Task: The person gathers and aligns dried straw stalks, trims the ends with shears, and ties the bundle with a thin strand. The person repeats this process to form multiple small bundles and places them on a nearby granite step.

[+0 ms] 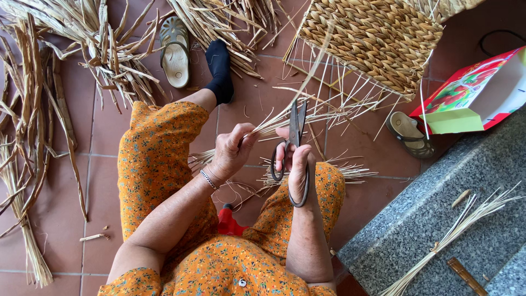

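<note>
Woven basket [372, 38] at the top — its upper rim cut off by the frame, loose stakes trailing down. Straw piles [33, 126] crowd the left; a stone step [438, 219] bounds the right, leaving bare tile between. Left hand [230, 151] pinches a bundle of strands [274, 123] tight. Right hand [298, 167] grips scissors [295, 142] through the loops — blades upright, closed, beside the strands.

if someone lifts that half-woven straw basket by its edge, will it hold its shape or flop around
The half-woven, tan straw basket would probably keep its shape: the plaited wall looks tight and thick. It likely weighs little for its bulk, being dried fibre. The loose pale spokes sticking out below its rim look thin and springy, so they would probably bend or snag; the left hand already gathers some beside the black-handled scissors.
</note>
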